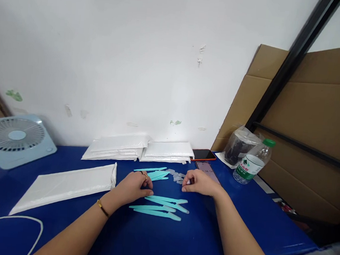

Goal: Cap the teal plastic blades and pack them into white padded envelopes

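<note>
The left hand (136, 186) curls loosely between a bunch of turquoise sticks (159, 175) and the spread turquoise sticks (163, 208) on the near side. The right hand (199, 182) bends, fingertips drawn together, beside the clear pieces (178, 177); whether either grips anything, I cannot quite tell. Blue counter (190, 240) stretches from the spread sticks to the near edge; white packets (168, 150) line the far edge.
</note>
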Demonstrator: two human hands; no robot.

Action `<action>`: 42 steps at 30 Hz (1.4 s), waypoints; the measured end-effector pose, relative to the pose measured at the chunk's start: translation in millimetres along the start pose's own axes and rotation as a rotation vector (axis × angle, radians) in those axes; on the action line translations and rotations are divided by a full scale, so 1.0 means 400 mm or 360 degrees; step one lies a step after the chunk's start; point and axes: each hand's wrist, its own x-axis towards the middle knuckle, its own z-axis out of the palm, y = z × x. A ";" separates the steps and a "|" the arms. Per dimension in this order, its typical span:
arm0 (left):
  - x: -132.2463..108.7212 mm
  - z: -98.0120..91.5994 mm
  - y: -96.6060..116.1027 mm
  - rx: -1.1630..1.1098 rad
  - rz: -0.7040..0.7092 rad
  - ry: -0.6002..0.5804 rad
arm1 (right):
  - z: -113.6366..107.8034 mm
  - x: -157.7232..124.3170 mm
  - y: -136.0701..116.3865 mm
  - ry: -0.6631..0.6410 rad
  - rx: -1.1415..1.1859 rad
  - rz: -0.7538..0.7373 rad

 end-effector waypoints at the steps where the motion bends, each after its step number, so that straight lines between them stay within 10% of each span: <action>1: 0.001 0.006 0.008 -0.0011 0.0050 -0.0042 | 0.000 -0.004 -0.003 -0.0110 -0.0016 -0.0041; 9: 0.005 0.017 -0.002 0.0053 0.0058 -0.0062 | 0.016 -0.005 -0.005 -0.0329 -0.0068 -0.0088; 17: 0.000 -0.029 -0.048 0.0131 -0.0148 0.0178 | 0.008 0.019 0.024 0.0425 -0.0157 0.0100; 29: 0.004 0.017 -0.004 0.0055 0.0029 -0.0074 | 0.015 -0.009 -0.024 -0.0314 -0.0035 -0.0155; 37: 0.002 -0.023 -0.043 0.0154 -0.0221 0.0152 | 0.009 0.005 -0.009 0.0333 -0.0191 0.0036; 42: -0.021 -0.016 0.010 -0.0013 0.0042 -0.0143 | 0.012 0.005 -0.017 0.0378 -0.0207 0.0022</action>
